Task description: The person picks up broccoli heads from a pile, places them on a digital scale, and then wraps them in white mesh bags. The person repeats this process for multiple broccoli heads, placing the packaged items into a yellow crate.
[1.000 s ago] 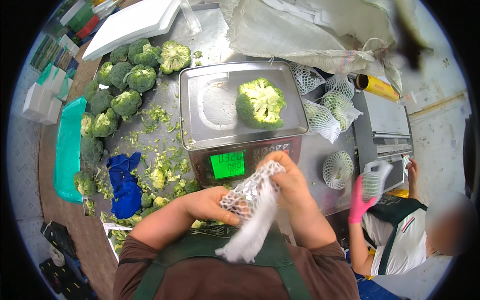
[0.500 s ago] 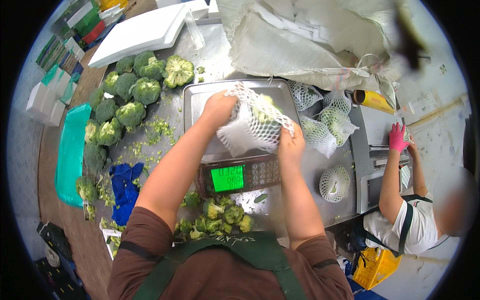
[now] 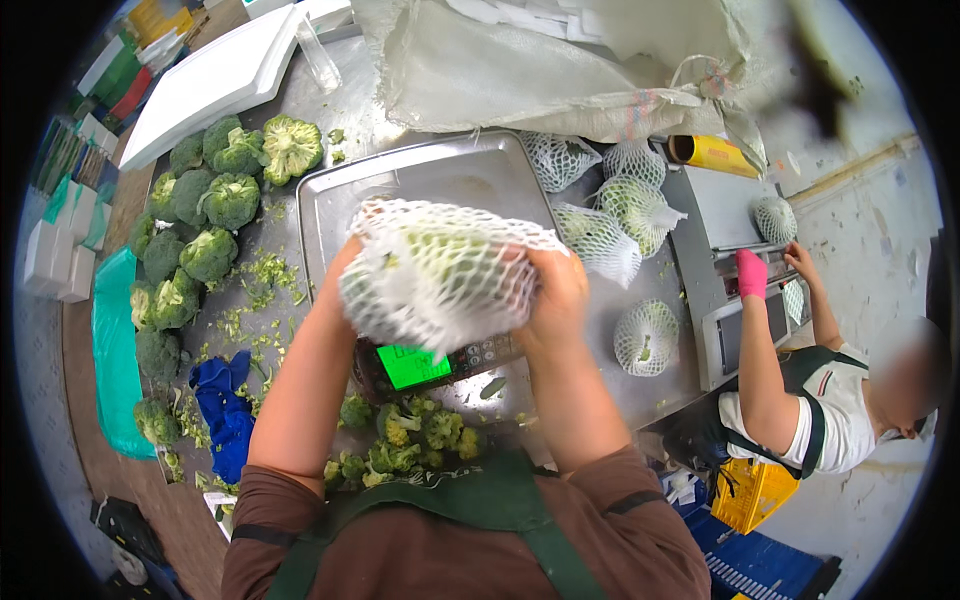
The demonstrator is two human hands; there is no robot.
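Note:
A broccoli head [image 3: 440,265] in a white foam net sleeve is held above the scale, between my two hands. My left hand [image 3: 343,283] grips its left side, and the net hides most of those fingers. On the right side, my right hand [image 3: 558,298] is closed on the net's edge, with the fingertips behind it. The sleeve spreads wide around the green head. Beneath it stands the steel-topped weighing scale [image 3: 325,195], whose lit green display [image 3: 413,368] is partly covered by the netting.
Bare broccoli heads [image 3: 208,255] line the table's left side, near a blue cloth [image 3: 222,410]. Several netted heads [image 3: 630,205] lie right of the scale. Florets [image 3: 405,435] sit close to my apron. A white sack [image 3: 560,90] stands behind. At right, a co-worker [image 3: 790,410] reaches to another machine.
The netted broccoli has come up closer and turned, with the sleeve now covering more of it. My view has shifted. The co-worker's hands have left the netted head, which rests farther back.

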